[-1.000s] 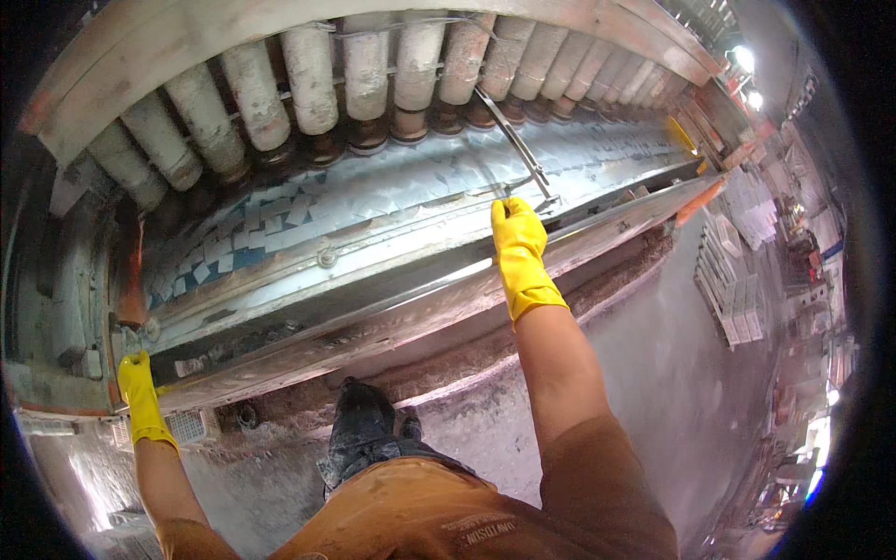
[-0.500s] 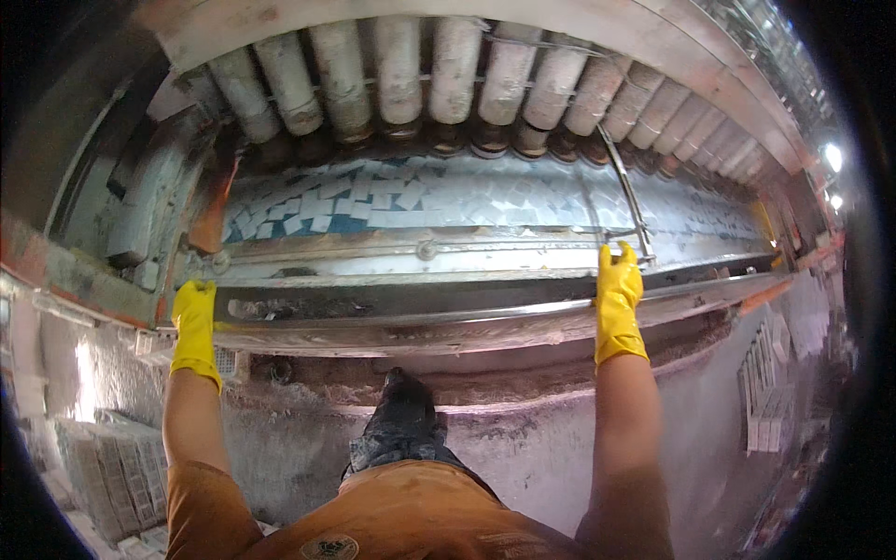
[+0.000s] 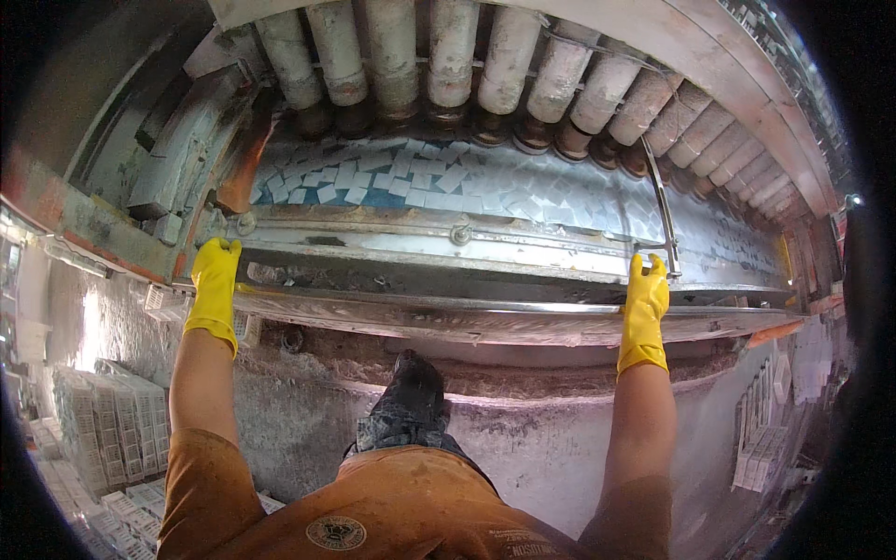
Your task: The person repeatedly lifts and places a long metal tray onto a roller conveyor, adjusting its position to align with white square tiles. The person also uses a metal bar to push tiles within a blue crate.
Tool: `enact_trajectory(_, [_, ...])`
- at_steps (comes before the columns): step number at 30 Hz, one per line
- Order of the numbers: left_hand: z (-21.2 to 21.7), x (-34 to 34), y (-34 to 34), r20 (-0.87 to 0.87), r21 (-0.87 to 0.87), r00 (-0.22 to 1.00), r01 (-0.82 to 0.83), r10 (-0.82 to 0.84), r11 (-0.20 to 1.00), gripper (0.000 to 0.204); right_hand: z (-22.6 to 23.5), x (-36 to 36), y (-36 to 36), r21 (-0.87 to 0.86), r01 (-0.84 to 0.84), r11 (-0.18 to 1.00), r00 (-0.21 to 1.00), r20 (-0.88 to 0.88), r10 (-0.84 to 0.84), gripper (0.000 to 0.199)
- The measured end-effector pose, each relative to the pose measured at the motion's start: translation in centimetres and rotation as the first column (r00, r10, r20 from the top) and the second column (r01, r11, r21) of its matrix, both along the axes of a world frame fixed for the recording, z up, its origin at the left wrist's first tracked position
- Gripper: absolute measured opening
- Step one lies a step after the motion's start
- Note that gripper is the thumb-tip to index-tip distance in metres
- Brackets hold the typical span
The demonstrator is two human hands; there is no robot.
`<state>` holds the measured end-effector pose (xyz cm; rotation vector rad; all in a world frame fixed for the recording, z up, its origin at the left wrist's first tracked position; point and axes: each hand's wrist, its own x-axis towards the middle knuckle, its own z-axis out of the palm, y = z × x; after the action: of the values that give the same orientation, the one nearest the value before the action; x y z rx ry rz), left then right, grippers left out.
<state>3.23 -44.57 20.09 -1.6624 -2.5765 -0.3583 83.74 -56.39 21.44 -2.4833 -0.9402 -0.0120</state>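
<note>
Both my hands wear yellow rubber gloves. My left hand grips the left end of a long metal rail along the front edge of a wide trough. My right hand is closed on the same rail farther right, where a thin metal rod comes down across the trough to meet it. Inside the trough, a sheet of small white squares lies on a wet blue surface. A row of thick grey rollers runs above the trough.
My dark boot stands on the wet concrete floor below the trough. Stacks of white plastic crates stand at the lower left, more white trays at the right. A rusty metal housing closes the trough's left end.
My view has swung left, so the trough is now centred. Both gloved hands stay on the front rail, the left hand now higher and nearer the housing.
</note>
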Motion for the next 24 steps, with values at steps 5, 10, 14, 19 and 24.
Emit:
enact_trajectory(5, [0.8,0.2,0.0,0.047,-0.021,0.999,-0.011,0.012,1.0,0.045,0.5,-1.2,0.3,0.025,0.006,1.0,1.0,0.009,-0.006,0.059])
enact_trajectory(10, [1.8,2.2,2.0,-0.042,-0.134,0.979,0.19,-0.197,0.973,0.046,0.1,0.0,0.6,0.12,-0.007,0.993,1.0,0.018,0.005,0.055])
enact_trajectory(14, [0.2,6.7,6.5,-0.088,-0.146,0.876,0.46,-0.475,0.876,0.052,-0.4,-0.9,-0.2,0.218,-0.203,0.955,0.978,0.006,0.206,0.047])
enact_trajectory(19, [-3.2,14.7,14.9,0.044,-0.266,0.827,0.551,-0.561,0.791,0.051,1.4,-8.2,-0.6,0.249,-0.402,0.881,0.915,0.085,0.394,0.035])
enact_trajectory(24, [-10.6,17.8,21.2,0.067,-0.283,0.823,0.557,-0.563,0.781,0.041,3.1,-8.7,-1.2,0.175,-0.464,0.868,0.883,0.165,0.439,0.033])
